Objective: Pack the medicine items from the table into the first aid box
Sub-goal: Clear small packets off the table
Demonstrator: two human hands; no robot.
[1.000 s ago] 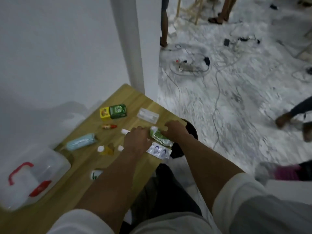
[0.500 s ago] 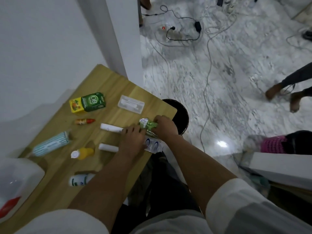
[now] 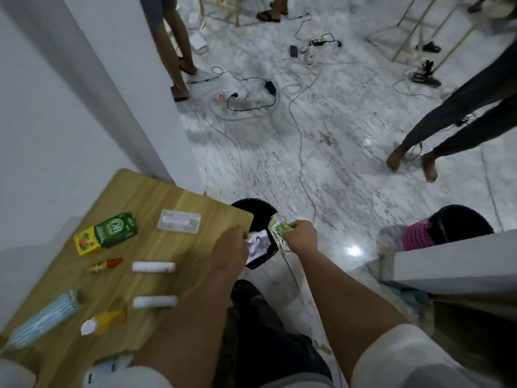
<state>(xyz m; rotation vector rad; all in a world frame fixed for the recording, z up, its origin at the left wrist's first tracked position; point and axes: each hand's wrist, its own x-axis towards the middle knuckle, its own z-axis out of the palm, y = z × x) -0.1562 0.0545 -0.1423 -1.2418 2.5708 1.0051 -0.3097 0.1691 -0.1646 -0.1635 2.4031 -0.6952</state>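
My right hand [image 3: 303, 236] grips a green and silver foil packet [image 3: 277, 229] past the table's right edge, above a black bin. My left hand [image 3: 229, 252] holds a white blister strip [image 3: 258, 245] at the table's corner. On the wooden table [image 3: 145, 197] lie a green and yellow box [image 3: 107, 233], a clear flat case [image 3: 179, 222], a small red-capped tube [image 3: 105, 266], two white rolls [image 3: 154, 267] [image 3: 155, 301], a yellow bottle [image 3: 103, 322], a striped blue pack [image 3: 44, 320] and a white bottle [image 3: 103, 372]. The first aid box is out of view.
A black bin [image 3: 253, 208] stands on the marble floor right of the table. Cables and power strips [image 3: 246, 99] lie across the floor. Other people's legs [image 3: 173, 51] [image 3: 447, 116] stand beyond. A pink basket [image 3: 416, 236] and a white ledge [image 3: 453, 261] are at right.
Both hands lifted off the table and moved right past its edge, carrying the foil packet and the blister strip. The camera swung right, so the first aid box left the view.
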